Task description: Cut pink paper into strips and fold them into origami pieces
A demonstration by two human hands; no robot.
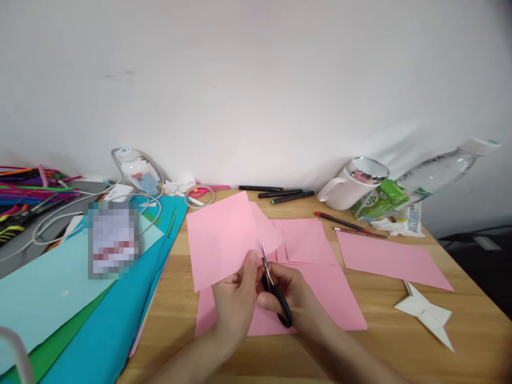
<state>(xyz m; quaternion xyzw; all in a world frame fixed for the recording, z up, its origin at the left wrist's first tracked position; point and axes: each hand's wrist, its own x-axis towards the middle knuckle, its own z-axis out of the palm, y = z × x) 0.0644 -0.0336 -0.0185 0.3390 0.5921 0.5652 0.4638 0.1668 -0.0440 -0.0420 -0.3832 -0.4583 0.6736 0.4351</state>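
Note:
My left hand (pixel 236 298) pinches the lower edge of a pink paper sheet (pixel 220 240), thumb on top, holding it tilted up above the table. In my right hand (pixel 300 298) is a pair of scissors (pixel 280 304) with black handles, its blades pointing up and away at the paper's right part. That part of the paper curls to the right of the blades. Beneath both hands lie more pink sheets (pixel 340 298) flat on the wooden table. Whether the blades are fully closed is hard to make out.
At left lie blue paper sheets (pixel 96 341), a blurred-out device (pixel 114 237), cables and a small bottle (pixel 140 173). Black markers (pixel 286 194) rest by the wall. A white mug (pixel 348 184), green carton (pixel 380 200), pink strip (pixel 392 258) and folded paper star (pixel 426 310) are at right.

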